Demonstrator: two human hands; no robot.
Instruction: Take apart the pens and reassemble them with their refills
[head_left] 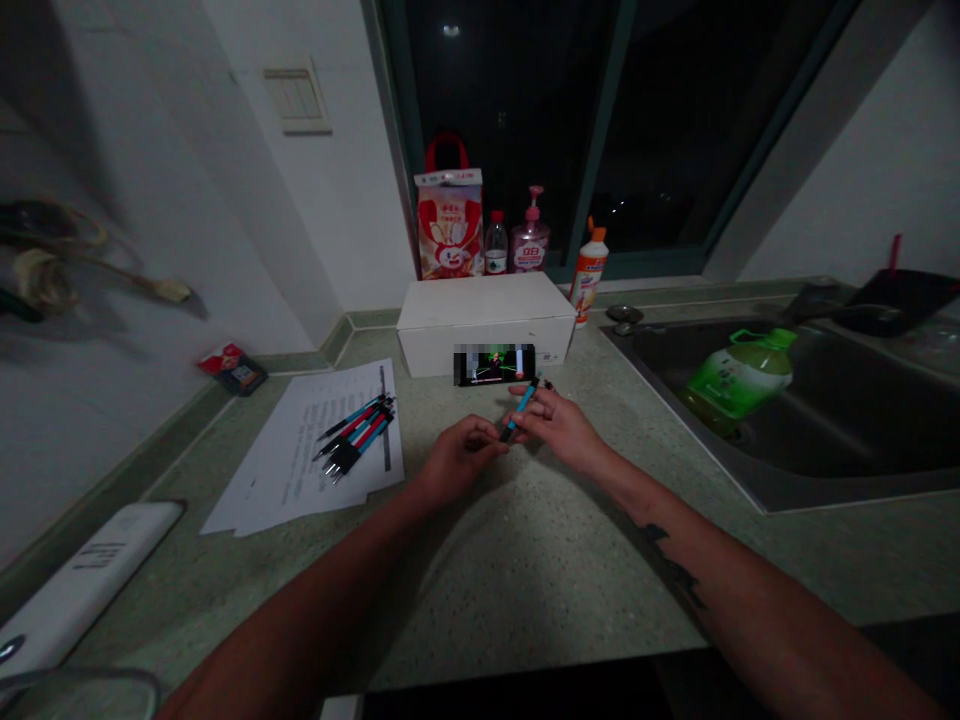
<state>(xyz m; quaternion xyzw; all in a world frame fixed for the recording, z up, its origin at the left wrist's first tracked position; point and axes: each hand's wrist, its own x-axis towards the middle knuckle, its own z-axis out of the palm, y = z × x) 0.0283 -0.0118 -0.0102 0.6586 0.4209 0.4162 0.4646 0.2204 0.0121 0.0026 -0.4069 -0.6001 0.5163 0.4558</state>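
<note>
A blue pen with black ends (523, 404) is held at a slant over the counter. My right hand (559, 425) grips its barrel between thumb and fingers. At the pen's lower end, my left hand (461, 455) is closed, its thumb and fingertips pinched on the tip. A small dark piece (549, 385) shows by the right hand's fingers; I cannot tell what it is. To the left, several pens (358, 435) in blue, red and black lie in a pile on printed paper sheets (292, 500). Just behind my hands, a phone (495, 365) with a lit screen leans on a white box (487, 305).
A steel sink (795, 470) on the right holds a large green bottle (742, 375). Behind the box stand a red bag (450, 230), a small bottle (496, 245), a pink pump bottle (530, 240) and an orange-capped bottle (589, 270). A white power strip (97, 570) lies at left.
</note>
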